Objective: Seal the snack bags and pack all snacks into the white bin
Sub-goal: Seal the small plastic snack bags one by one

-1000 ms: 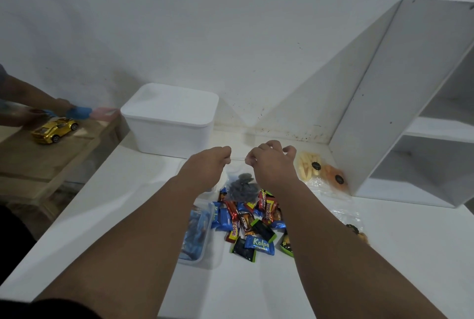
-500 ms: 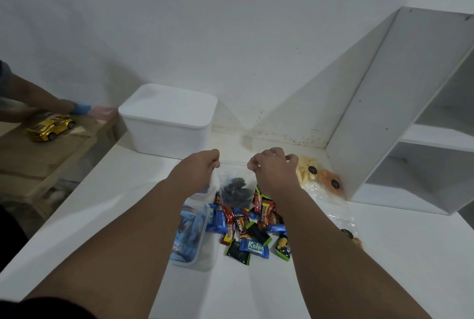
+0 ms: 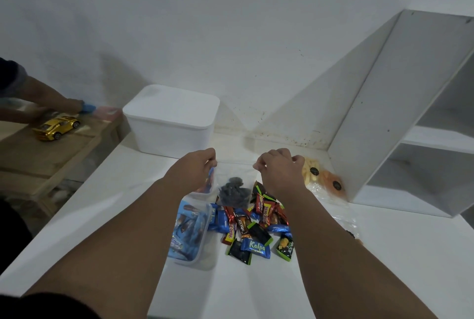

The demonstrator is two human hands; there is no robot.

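L hand & R hand fingers each pinch a top corner of clear snack bag, hanging btwn them above candy pile on desk.

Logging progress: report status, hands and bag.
Holding clear bag by top corners: left hand, right hand. Seal unclear. Lid on white bin blocks packing.

The only view comes from the camera on my head. It looks forward and down over the table toward the wall, with the white bin left of centre at the table's far edge. My forearms enter from the bottom edge. My left hand and right hand, pinching the clear bag, sit just in front of the bin, near mid-picture. Right of the bin, the shelf leans under the wide lens.
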